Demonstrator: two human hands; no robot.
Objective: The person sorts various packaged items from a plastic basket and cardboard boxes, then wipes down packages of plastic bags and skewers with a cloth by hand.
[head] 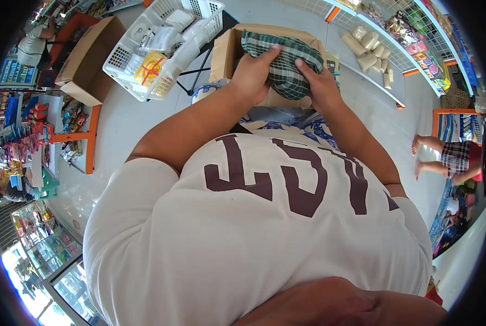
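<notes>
Both hands hold a folded green-and-white plaid cloth item [294, 61] above an open cardboard box [225, 53]. My left hand [253, 73] grips its left side, with the thumb lying on top of the fabric. At its lower right side, my right hand [320, 83] grips it, the thumb also on top. The fingers beneath the cloth are mostly hidden. The cloth and hands cover much of the box's inside, so its contents cannot be told. Blue-and-white patterned fabric [316, 130] shows below the box, near my lap.
Left of the box, a white plastic basket [172, 73] holds packaged goods. Farther left lies another open cardboard box [92, 61]. Shop shelves [365, 65] with wrapped goods stand at the right, others [73, 136] at the left. A barefoot person in plaid shorts [454, 157] is at far right.
</notes>
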